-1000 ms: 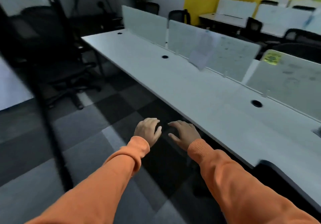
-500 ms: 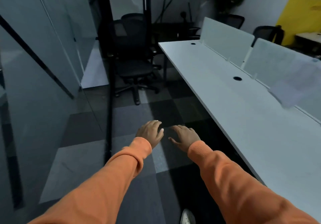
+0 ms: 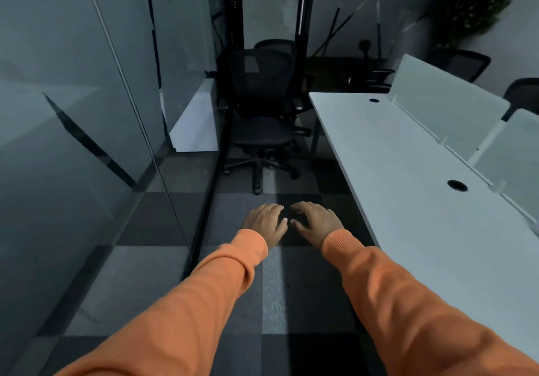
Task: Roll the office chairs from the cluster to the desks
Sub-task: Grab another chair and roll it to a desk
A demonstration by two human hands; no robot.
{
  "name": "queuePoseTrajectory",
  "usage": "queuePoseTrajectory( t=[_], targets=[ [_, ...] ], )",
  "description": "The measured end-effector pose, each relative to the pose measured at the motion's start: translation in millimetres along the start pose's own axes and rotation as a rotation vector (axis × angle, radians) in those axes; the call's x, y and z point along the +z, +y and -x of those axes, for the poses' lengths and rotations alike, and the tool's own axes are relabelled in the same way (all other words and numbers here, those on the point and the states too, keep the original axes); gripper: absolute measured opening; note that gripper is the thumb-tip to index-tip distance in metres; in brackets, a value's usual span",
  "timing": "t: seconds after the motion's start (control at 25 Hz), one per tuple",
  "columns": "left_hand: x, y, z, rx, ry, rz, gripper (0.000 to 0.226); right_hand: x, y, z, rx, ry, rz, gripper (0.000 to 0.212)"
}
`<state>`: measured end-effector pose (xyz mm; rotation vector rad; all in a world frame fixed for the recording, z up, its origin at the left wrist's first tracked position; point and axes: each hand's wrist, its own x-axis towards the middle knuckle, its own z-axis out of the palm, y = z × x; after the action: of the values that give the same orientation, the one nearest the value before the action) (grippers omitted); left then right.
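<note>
A black mesh office chair (image 3: pixel 261 113) stands straight ahead at the far end of the aisle, with a second chair back (image 3: pixel 274 44) showing behind it. The long white desk (image 3: pixel 408 171) runs along the right. My left hand (image 3: pixel 265 222) and my right hand (image 3: pixel 316 221) are stretched out side by side over the carpet, palms down, fingers loosely curled, holding nothing. Both hands are well short of the chair. Orange sleeves cover both arms.
A glass partition (image 3: pixel 87 142) with a black frame post (image 3: pixel 230 54) lines the left side of the aisle. White divider screens (image 3: pixel 443 104) stand on the desk. More dark chairs (image 3: pixel 469 65) and a plant (image 3: pixel 472 5) are at the back right. The floor is checkered grey carpet.
The view has swung left, from looking across the desk to looking down the aisle. The black chair now sits centred ahead and closer. Both hands keep the same outstretched pose.
</note>
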<state>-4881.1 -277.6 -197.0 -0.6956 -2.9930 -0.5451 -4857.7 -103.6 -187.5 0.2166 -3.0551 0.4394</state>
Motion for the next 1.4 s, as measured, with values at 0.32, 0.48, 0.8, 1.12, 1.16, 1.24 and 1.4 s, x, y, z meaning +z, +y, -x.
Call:
queuePoseTrajectory(
  t=[0.32, 0.48, 0.8, 1.12, 1.16, 1.24, 1.4],
  targets=[
    [-0.7, -69.7, -108.7, -0.026, -0.058, -0.061, 0.051, 21.7, 7.8, -133.0, -0.042, -0.012, -0.035, 0.045],
    [-8.6, -128.2, -180.8, -0.016, -0.044, -0.078, 0.048, 31.7, 1.9, -212.7, -0.023, -0.011, -0.026, 0.045],
    [-26.7, -205.5, -279.5, -0.001, -0.068, -0.073, 0.056, 39.0, -2.4, -335.0, 0.032, -0.020, -0.040, 0.047],
    [-8.1, -217.1, -375.5, 0.020, -0.126, -0.074, 0.060, 45.3, 41.7, -418.2, 0.064, -0.068, -0.041, 0.043],
    [-6.4, -217.1, -391.6, 0.020, -0.130, -0.074, 0.060, 44.7, 50.4, -431.8, 0.063, -0.067, -0.045, 0.043],
    [-3.6, -217.8, -430.0, 0.013, -0.131, -0.088, 0.060, 42.7, 72.7, -464.6, 0.056, -0.065, -0.053, 0.042],
    [-2.7, -216.6, -514.7, -0.036, -0.104, -0.109, 0.058, 32.9, 119.3, -536.7, 0.036, -0.051, -0.093, 0.047]
  ],
)
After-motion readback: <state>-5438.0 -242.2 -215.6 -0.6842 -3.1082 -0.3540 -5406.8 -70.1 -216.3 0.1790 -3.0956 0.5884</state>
